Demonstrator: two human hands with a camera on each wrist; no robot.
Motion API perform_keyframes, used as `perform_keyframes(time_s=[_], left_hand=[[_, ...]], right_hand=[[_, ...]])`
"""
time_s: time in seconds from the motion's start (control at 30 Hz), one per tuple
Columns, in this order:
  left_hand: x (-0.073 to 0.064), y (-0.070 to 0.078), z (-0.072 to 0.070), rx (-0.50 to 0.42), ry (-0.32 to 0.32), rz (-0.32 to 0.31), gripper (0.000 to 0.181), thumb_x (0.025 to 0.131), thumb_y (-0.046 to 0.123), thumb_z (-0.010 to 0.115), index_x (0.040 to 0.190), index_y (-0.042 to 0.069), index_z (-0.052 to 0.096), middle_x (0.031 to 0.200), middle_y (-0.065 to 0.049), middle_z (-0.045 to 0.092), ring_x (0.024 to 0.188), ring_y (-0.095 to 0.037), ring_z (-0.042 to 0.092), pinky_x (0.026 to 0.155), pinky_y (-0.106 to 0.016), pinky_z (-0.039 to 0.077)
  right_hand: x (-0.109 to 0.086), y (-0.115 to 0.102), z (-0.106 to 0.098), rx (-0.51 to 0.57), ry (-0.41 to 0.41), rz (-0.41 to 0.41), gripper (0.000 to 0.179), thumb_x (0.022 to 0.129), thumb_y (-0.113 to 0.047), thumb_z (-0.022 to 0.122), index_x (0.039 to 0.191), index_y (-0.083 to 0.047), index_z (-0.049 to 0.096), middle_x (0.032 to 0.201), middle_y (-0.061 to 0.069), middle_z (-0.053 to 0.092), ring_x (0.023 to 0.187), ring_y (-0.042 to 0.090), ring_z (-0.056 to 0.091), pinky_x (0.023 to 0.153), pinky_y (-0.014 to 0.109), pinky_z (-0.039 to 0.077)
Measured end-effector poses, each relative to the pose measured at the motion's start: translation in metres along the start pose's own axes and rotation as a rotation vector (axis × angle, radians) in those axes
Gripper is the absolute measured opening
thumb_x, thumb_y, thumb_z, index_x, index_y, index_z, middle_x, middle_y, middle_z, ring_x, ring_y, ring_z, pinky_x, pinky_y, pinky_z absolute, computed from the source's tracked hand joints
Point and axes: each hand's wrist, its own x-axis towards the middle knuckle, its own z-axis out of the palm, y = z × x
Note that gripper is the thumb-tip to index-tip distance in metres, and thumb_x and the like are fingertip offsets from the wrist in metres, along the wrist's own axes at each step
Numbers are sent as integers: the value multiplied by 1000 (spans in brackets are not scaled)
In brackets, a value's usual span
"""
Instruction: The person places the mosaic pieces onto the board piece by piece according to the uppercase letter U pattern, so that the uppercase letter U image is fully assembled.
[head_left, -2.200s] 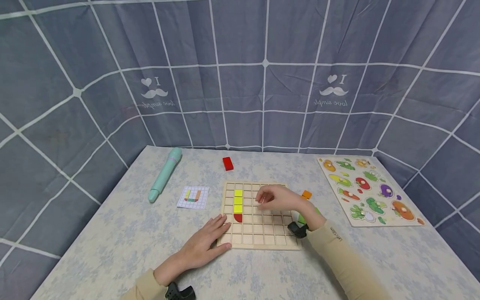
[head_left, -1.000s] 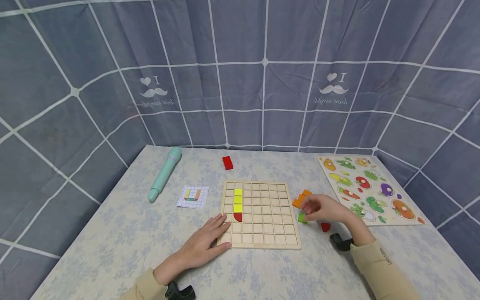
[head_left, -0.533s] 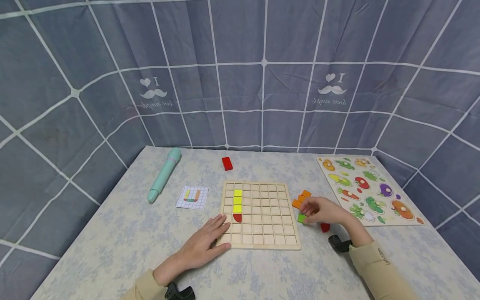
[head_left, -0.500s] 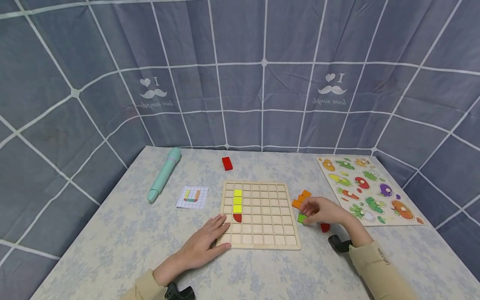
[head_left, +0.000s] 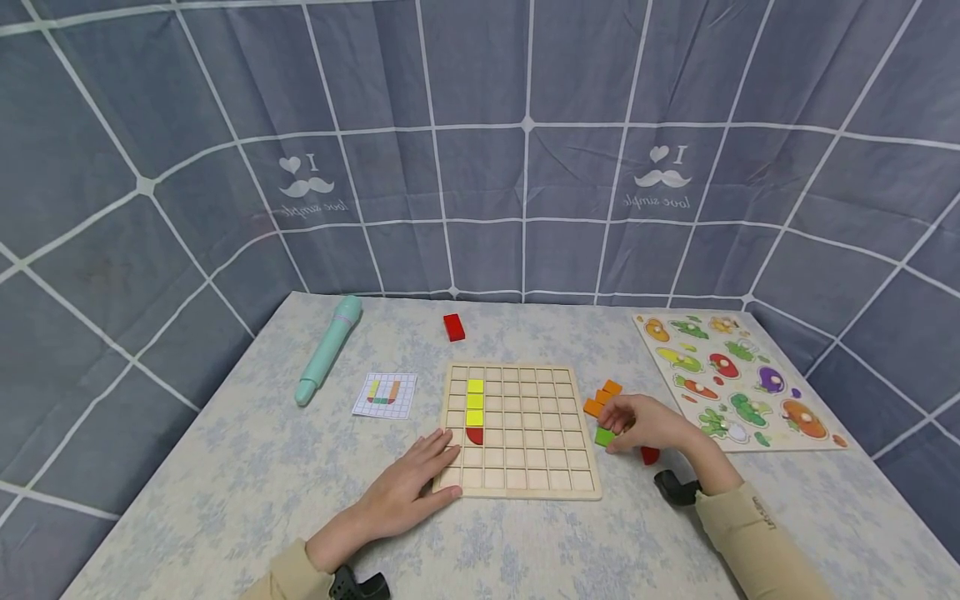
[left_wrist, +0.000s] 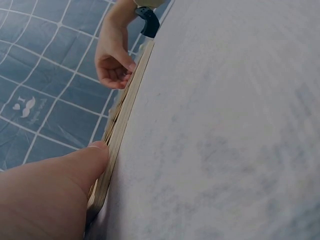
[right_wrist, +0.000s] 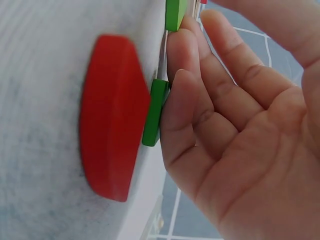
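Note:
My left hand [head_left: 408, 492] lies flat with spread fingers at the left edge of a wooden grid board [head_left: 532, 487]; in the left wrist view its thumb [left_wrist: 92, 162] rests along the board's edge. Three yellow square tiles [head_left: 476, 402] stand in one column of the board, with a red quarter-round tile [head_left: 475, 436] directly below them. To the right of the board, my right hand [head_left: 647, 423] has its fingers curled and pinches a green block [head_left: 603, 437] low on the table. Another green block [right_wrist: 156, 112] sits by its little finger, and a red rounded block [right_wrist: 112, 117] lies nearby.
Several orange blocks [head_left: 602, 398] lie just beyond the right hand. A pattern card [head_left: 386, 395], a mint-green microphone-shaped stick [head_left: 328, 350] and a red rectangular block [head_left: 453, 327] are left and behind. A vegetable puzzle board [head_left: 738, 387] lies at the right.
My right hand has gone from above the grid board to the blocks on the right, then stayed almost still there. My left hand keeps its place on the board.

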Motion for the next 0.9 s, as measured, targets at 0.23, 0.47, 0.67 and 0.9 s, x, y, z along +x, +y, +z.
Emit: perform_keyframes(time_s=[0.23, 0.47, 0.67, 0.9], left_hand=[[1, 0, 1, 0, -5, -1, 62, 94, 44, 53, 138, 1, 46, 149, -11, 32, 140, -24, 22, 114, -42, 19], [1, 1, 1, 3, -15, -12, 62, 94, 45, 52, 138, 2, 46, 150, -11, 31, 140, -23, 21, 114, -41, 19], [1, 1, 0, -2, -15, -10, 62, 94, 44, 53, 138, 2, 46, 149, -11, 32, 140, -23, 21, 115, -41, 19], [1, 1, 0, 8, -16, -14, 62, 94, 45, 52, 138, 2, 46, 150, -11, 31, 140, -23, 21, 115, -41, 19]], right_hand=[[1, 2, 0, -46, 2, -12, 29, 74, -9, 79, 96, -3, 63, 88, 4, 61, 76, 18, 54, 65, 26, 50], [1, 3, 1, -81, -4, -18, 26, 75, -9, 78, 96, -4, 63, 88, 2, 61, 76, 16, 55, 65, 26, 51], [0, -1, -1, -49, -12, -35, 28, 75, -9, 78, 98, -2, 63, 90, 4, 62, 77, 17, 54, 65, 25, 51], [-1, -4, -3, -75, -8, -44, 27, 76, -10, 76, 99, -2, 63, 92, 4, 63, 79, 15, 56, 67, 26, 52]])
